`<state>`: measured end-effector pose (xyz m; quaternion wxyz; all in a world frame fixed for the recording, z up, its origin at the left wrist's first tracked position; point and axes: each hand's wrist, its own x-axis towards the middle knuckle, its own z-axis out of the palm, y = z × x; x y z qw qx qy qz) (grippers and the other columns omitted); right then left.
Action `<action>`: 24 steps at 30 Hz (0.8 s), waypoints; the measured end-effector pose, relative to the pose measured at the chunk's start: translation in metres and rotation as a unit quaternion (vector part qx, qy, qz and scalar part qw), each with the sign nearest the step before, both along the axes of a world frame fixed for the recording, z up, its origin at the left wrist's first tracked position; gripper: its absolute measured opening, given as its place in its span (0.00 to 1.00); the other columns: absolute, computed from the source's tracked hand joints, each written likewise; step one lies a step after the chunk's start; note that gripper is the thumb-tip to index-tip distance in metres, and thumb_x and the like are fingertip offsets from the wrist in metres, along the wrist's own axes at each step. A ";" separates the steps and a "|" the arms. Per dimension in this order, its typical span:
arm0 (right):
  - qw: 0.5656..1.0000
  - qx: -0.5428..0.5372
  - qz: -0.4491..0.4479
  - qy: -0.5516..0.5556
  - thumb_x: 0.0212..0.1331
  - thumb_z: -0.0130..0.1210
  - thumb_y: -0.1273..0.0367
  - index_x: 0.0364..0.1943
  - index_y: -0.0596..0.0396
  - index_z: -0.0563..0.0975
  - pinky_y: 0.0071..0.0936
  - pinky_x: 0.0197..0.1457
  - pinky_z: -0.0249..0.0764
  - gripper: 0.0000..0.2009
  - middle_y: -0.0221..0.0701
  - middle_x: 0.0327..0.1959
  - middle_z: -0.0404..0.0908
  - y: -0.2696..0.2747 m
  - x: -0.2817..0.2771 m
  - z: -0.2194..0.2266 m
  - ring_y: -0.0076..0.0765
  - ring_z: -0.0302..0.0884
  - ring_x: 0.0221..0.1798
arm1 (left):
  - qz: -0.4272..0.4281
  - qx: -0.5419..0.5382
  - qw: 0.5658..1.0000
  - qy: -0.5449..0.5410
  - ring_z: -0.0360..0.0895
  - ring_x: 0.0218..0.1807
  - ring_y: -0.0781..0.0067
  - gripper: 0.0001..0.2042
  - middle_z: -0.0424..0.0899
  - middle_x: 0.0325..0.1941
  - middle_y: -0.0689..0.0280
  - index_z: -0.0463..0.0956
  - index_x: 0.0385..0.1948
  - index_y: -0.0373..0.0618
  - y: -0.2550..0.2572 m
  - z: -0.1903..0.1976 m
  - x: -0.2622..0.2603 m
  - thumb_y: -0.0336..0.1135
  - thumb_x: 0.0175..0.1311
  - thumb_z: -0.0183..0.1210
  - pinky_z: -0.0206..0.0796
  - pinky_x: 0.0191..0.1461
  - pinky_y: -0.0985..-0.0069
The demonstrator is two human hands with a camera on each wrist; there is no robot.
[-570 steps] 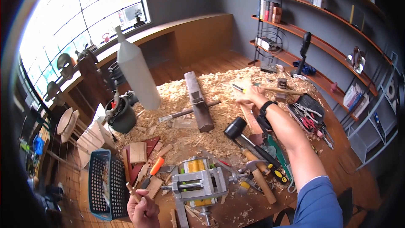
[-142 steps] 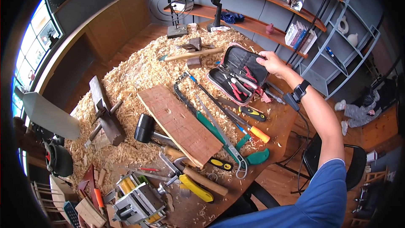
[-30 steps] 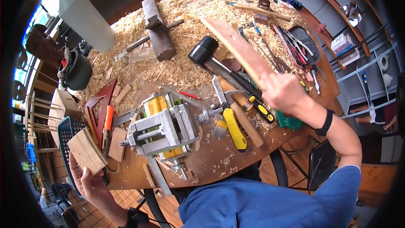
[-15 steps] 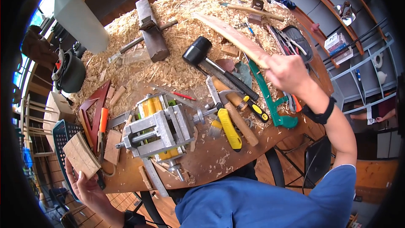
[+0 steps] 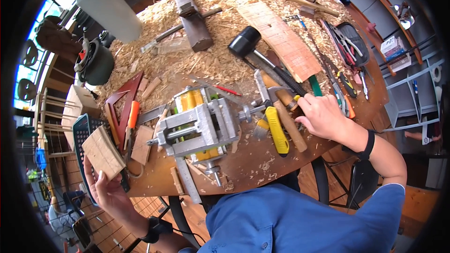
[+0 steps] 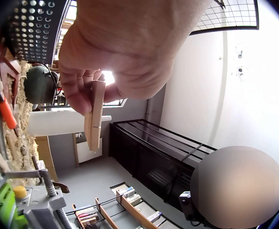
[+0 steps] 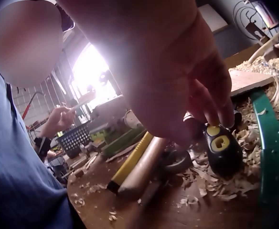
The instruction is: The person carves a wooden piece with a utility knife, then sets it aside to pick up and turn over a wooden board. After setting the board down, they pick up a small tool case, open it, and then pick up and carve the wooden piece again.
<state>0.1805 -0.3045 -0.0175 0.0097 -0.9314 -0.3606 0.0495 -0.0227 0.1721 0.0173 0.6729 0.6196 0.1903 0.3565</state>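
Observation:
My left hand [image 5: 104,189] pinches a small pale wooden block [image 5: 104,152] by its lower edge, at the table's left corner. In the left wrist view that wooden block [image 6: 96,114] appears edge-on between thumb and fingers. My right hand [image 5: 323,116] reaches low over the tools at the right, thumb and fingers apart. Its fingertips are right at a black-and-yellow handle [image 7: 221,149], mostly hidden by the hand in the head view. Beyond it a reddish wooden board [image 5: 281,42] lies across shavings and tools. A black rubber mallet [image 5: 244,42] lies left of the board.
A metal vise [image 5: 199,126] stands at the front middle. Beside it lie a yellow utility knife [image 5: 277,131] and wooden handles. A perforated basket [image 5: 84,126], a red triangle [image 5: 124,112] and an orange-handled tool [image 5: 132,117] are left. A pliers case [image 5: 349,42] lies right.
My right hand has let go of the reddish board, which now lies flat, and has come down to the black-and-yellow handle. My left hand keeps its hold on the block.

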 end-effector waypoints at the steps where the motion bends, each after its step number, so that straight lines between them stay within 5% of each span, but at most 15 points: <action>1: 1.000 0.003 0.004 0.000 0.56 0.69 0.62 0.38 0.56 0.75 0.47 0.34 0.74 0.16 0.38 0.32 0.81 -0.001 0.001 -0.001 0.51 0.83 0.34 | -0.001 0.001 1.000 0.000 0.85 0.52 0.64 0.30 0.76 0.65 0.47 0.58 0.74 0.32 -0.001 0.002 0.001 0.26 0.69 0.50 0.82 0.43 0.79; 10: 0.999 -0.014 -0.030 -0.010 0.58 0.62 0.69 0.42 0.55 0.74 0.50 0.37 0.74 0.11 0.39 0.33 0.81 0.002 0.002 0.002 0.53 0.83 0.36 | 0.029 -0.018 0.999 -0.039 0.87 0.49 0.64 0.30 0.76 0.65 0.46 0.58 0.74 0.31 0.002 0.007 -0.009 0.25 0.68 0.49 0.83 0.40 0.79; 16: 0.991 0.121 0.041 -0.028 0.57 0.63 0.69 0.33 0.54 0.76 0.42 0.33 0.75 0.06 0.36 0.26 0.79 0.026 -0.018 0.000 0.47 0.82 0.30 | 0.050 -0.039 0.997 -0.048 0.88 0.44 0.64 0.31 0.81 0.59 0.46 0.57 0.74 0.31 -0.008 0.012 -0.004 0.25 0.67 0.50 0.83 0.38 0.79; 20: 0.989 0.096 0.109 -0.007 0.56 0.67 0.64 0.29 0.53 0.74 0.39 0.30 0.74 0.12 0.35 0.23 0.77 0.046 -0.032 -0.008 0.44 0.81 0.26 | 0.035 -0.037 0.997 -0.050 0.88 0.41 0.68 0.32 0.82 0.57 0.46 0.58 0.73 0.30 -0.010 0.012 0.005 0.24 0.65 0.52 0.83 0.38 0.79; 24: 0.992 0.100 0.069 0.022 0.52 0.71 0.63 0.34 0.56 0.75 0.40 0.30 0.74 0.16 0.36 0.24 0.80 0.056 -0.034 -0.012 0.46 0.81 0.26 | 0.038 -0.005 0.999 -0.037 0.88 0.42 0.68 0.32 0.82 0.57 0.46 0.58 0.73 0.29 -0.013 0.010 0.016 0.23 0.64 0.53 0.83 0.39 0.79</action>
